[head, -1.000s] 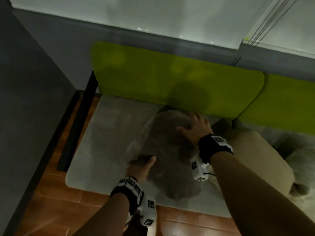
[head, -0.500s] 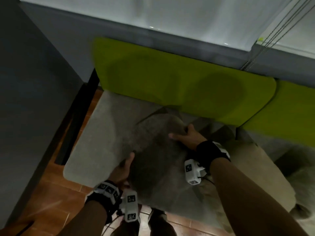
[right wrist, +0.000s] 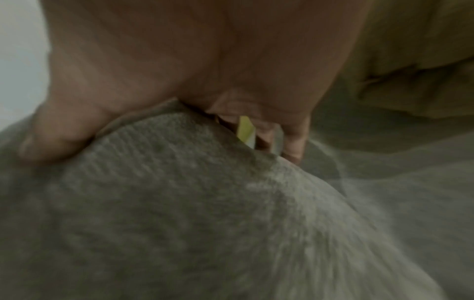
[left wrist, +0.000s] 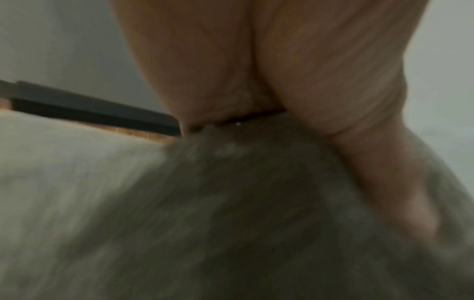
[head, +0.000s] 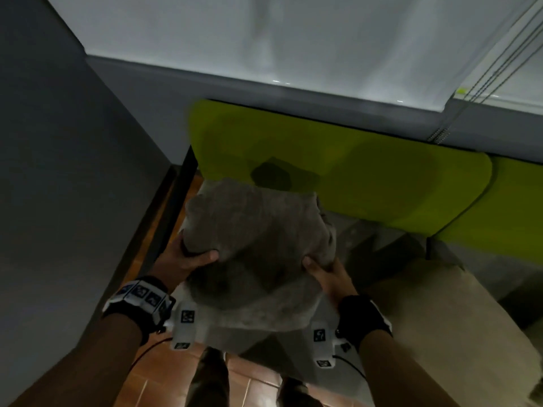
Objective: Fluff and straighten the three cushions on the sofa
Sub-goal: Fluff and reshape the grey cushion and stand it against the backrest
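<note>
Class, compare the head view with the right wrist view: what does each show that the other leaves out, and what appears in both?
Only the head view shows the left hand gripping the grey cushion's left side, the green sofa back, the tiled floor and the wall.

Only the right wrist view shows the right hand's fingers curled behind the cushion edge, and the cushion's ribbed weave close up.

Both show the right hand holding the grey cushion, thumb on its front, and a beige cushion beside it.

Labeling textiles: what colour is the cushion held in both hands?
Grey-brown, with a fine ribbed weave; the cushion shows best in the right wrist view.
</note>
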A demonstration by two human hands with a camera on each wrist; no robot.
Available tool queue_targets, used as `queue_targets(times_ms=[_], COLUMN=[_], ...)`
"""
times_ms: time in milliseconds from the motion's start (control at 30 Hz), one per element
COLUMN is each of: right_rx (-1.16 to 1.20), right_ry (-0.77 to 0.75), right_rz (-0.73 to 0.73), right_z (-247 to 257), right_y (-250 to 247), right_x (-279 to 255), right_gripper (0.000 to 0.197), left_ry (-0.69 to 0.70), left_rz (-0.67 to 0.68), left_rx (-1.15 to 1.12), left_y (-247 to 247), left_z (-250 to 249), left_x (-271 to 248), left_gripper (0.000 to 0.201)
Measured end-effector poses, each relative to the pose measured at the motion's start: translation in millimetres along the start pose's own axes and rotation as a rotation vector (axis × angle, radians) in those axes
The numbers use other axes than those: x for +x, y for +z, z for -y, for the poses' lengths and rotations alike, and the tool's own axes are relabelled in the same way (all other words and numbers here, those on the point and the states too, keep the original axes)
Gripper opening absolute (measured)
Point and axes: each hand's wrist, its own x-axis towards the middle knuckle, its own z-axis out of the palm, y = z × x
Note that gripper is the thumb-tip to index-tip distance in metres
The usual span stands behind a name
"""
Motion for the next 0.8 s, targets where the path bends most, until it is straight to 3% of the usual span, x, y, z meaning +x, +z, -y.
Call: queue_targets(times_ms=[67,133,200,267,333,433,467,700,800], right_rx=[0.039,0.044,0.085,0.091,0.078,0.026,0.014,-0.013,-0.034], right_ry=[-0.099,-0.195,-0.280,-0.339,-0.339,-0.199,-0.167,-0.230,-0.182], right_rz=[-0.013,-0.059,-0.122,-0.177,-0.221,-0.224,-0.238,-0.344,-0.352], right_z=[9,23,36,45,51,59,63,78,58], right_y=[10,26,46,67,85,108,113,134,145], right_x=[8,19,35,53,68,87,92,94,91], right_gripper=[0.117,0.128,0.124,0.118,0.113,0.120,0.122,0.117,0.110], left_ry=[0.007,0.031,0.065,0.123,0.149,0.067,0.047,0.258,0.276], left_rz=[0.037,0.056,0.045,0.080,0.154,0.208,0.217,0.240,0.305], left_rx=[0.010,0.097,0.177,0.142,0.175,0.374,0.384,0.220,0.229], left_y=[-23,-45,-60,-65,-69,-80,-83,-107,-108], left_z=[-3,-6,-9,-17,-20,-10,-9,-35,-30], left_x=[19,44,77,108,141,189,201,226,221], left_gripper=[0.112,0.126,0.133,0.123,0.123,0.150,0.150,0.104,0.112])
